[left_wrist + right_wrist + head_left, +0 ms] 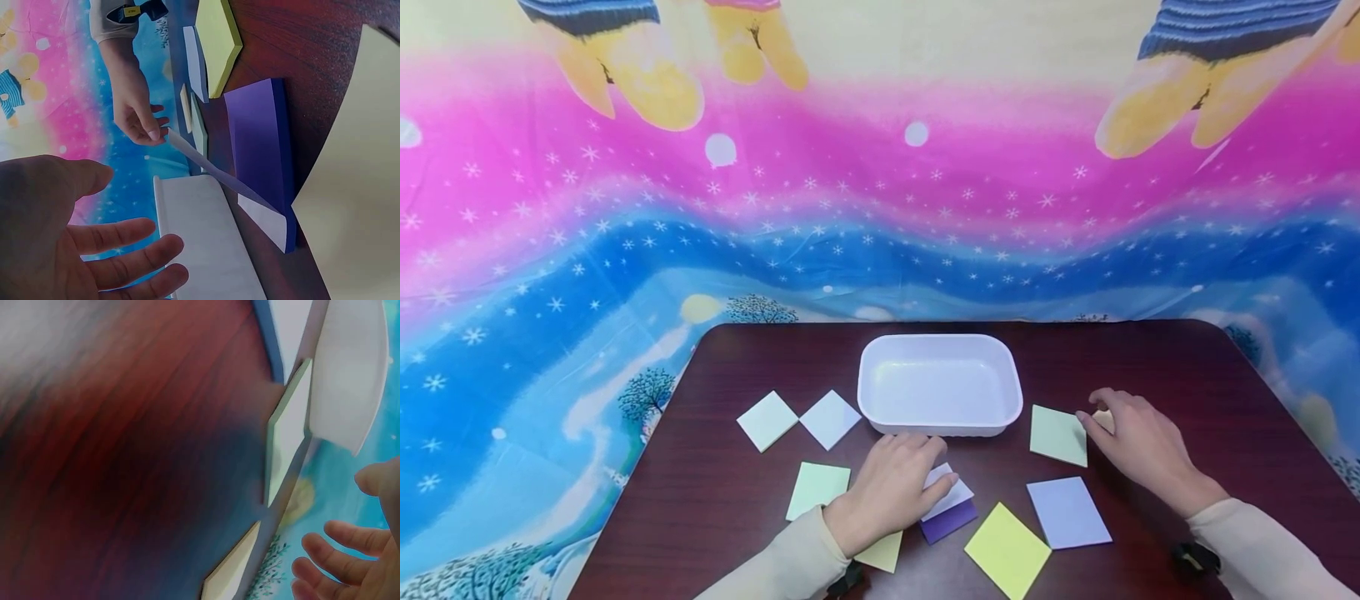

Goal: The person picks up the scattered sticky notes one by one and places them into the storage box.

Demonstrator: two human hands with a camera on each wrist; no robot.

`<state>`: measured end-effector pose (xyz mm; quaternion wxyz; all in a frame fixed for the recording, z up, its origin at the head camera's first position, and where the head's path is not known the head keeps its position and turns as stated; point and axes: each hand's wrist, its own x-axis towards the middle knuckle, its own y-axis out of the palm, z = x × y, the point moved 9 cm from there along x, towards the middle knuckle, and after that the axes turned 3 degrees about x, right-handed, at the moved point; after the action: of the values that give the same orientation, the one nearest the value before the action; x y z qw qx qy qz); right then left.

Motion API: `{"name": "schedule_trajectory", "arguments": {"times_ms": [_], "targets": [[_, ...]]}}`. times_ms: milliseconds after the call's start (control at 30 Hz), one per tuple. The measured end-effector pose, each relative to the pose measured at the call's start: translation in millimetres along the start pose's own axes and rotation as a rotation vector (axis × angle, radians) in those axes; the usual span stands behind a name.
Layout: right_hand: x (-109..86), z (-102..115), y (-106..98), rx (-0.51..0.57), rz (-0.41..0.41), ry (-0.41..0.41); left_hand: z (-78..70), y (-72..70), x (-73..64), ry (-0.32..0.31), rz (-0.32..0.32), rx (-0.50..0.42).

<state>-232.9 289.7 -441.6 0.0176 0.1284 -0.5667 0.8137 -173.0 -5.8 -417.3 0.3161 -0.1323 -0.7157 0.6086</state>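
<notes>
My left hand (891,479) is over the table just in front of the white tub (940,431). Beside its thumb lies a purple sticky note pad (949,522), whose pale top sheet (212,169) stands lifted and bent up from the pad in the left wrist view. There the left fingers (134,256) are spread, with nothing between them and the thumb. My right hand (1138,437), fingers loosely bent and holding nothing, hovers at the right beside a pale green pad (1058,435). A cream pad (1102,423) is partly hidden behind it.
Two pale pads, one greenish (767,421) and one whitish (831,419), lie left of the tub. Nearer are a mint pad (817,489), a pale yellow pad (882,552) partly under the left wrist, a bright yellow pad (1007,550) and a lavender pad (1069,512).
</notes>
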Motion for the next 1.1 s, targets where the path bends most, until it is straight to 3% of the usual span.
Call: {"name": "schedule_trajectory", "arguments": {"times_ms": [533, 1100], "targets": [[-0.7, -38, 5, -0.057, -0.015, 0.013, -4.4, 1.2, 2.3, 0.013, 0.003, 0.008], [-2.8, -63, 15, -0.120, 0.065, 0.059, -13.6, 2.5, 10.0, 0.039, -0.018, -0.002]]}}
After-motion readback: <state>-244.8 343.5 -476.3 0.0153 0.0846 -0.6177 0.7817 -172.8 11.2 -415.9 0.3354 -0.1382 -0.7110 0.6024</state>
